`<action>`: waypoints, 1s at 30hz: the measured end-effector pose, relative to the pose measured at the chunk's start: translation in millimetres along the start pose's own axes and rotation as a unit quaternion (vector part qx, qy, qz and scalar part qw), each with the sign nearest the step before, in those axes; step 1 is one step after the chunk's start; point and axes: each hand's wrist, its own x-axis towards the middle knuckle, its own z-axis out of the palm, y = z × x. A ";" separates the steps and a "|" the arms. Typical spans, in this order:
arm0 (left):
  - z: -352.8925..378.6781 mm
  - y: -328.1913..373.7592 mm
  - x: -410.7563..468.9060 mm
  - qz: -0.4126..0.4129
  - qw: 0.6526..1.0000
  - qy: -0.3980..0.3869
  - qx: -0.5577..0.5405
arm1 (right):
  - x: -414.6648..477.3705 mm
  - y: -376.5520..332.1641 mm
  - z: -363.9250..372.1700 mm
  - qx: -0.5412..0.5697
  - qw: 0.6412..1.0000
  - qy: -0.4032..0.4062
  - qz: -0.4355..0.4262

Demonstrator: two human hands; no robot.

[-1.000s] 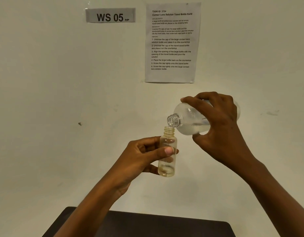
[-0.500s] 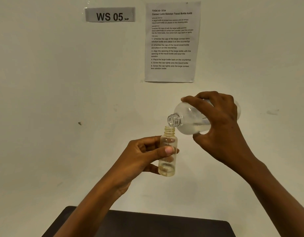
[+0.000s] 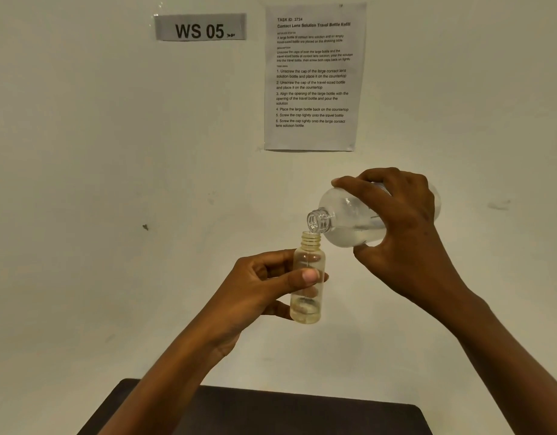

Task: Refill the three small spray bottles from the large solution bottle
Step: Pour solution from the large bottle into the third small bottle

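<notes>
The left hand (image 3: 261,288) holds the uncapped small spray bottle (image 3: 306,309) upright, its grip pinching the body between thumb and fingers. Just above and to the right of that bottle, the right hand (image 3: 405,237) has its grip wrapped round the tilted large solution bottle (image 3: 343,221), whose open mouth is at the small bottle's neck. The dark worktop (image 3: 270,412) lies well below.

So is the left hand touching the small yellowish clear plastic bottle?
Touching. Head view: the left hand pinches the small yellowish clear plastic bottle between thumb and fingers.
</notes>
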 end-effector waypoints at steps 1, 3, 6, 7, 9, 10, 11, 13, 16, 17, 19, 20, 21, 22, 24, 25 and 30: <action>0.0 -0.1 0.0 0.001 1.000 0.000 0.000 | 0.0 0.3 -0.1 0.001 1.000 0.000 0.000; 0.2 -0.1 -0.1 0.001 1.000 0.001 0.001 | -0.3 0.5 0.3 0.002 1.000 -0.001 0.000; 0.4 -0.2 0.2 0.002 1.000 0.001 0.002 | -0.8 0.5 0.8 0.002 1.000 -0.001 0.000; 0.4 -0.2 0.2 0.002 1.000 0.001 0.002 | -1.0 0.4 0.7 0.003 1.000 -0.001 0.000; 0.5 -0.2 0.2 0.002 1.000 0.000 -0.001 | -1.1 0.2 0.4 0.004 1.000 0.000 -0.001; 0.4 -0.1 0.1 0.002 1.000 -0.001 -0.001 | -1.1 0.1 0.2 0.003 1.000 -0.001 -0.001; 0.3 -0.1 0.2 0.002 1.000 -0.001 -0.001 | -1.0 0.1 0.2 0.003 1.000 -0.001 -0.001; 0.0 0.0 0.2 0.003 1.000 -0.002 -0.001 | -0.9 0.4 0.3 0.003 1.000 -0.002 -0.003; -0.1 -0.2 0.2 0.003 1.000 -0.002 -0.002 | -0.4 1.1 0.5 0.007 1.000 -0.003 -0.002; 0.0 -0.4 0.3 0.004 1.000 -0.002 -0.002 | -0.4 1.1 0.5 0.008 1.000 -0.002 -0.003; 0.4 -0.5 0.3 0.005 1.000 -0.002 -0.003 | -0.5 1.3 0.4 0.006 1.000 0.000 -0.006; 0.4 -0.4 0.2 0.006 1.000 -0.002 -0.004 | -0.5 1.4 0.3 0.006 1.000 0.000 -0.007; 0.5 -0.3 0.4 0.006 1.000 -0.002 -0.004 | -0.5 1.5 0.2 0.006 1.000 0.001 -0.007; 0.5 -0.2 0.4 0.005 1.000 -0.002 -0.004 | -0.4 1.7 0.0 0.005 1.000 0.000 -0.007; 0.4 0.0 0.3 0.005 1.000 -0.003 -0.004 | -0.4 1.6 -0.2 0.005 1.000 0.000 -0.008; 0.3 -0.1 0.3 0.005 1.000 -0.003 -0.004 | -0.3 1.4 -0.3 0.005 1.000 0.000 -0.008; -0.1 -0.3 -0.5 0.006 1.000 -0.002 -0.004 | 0.0 0.6 -1.0 0.008 1.000 -0.001 -0.008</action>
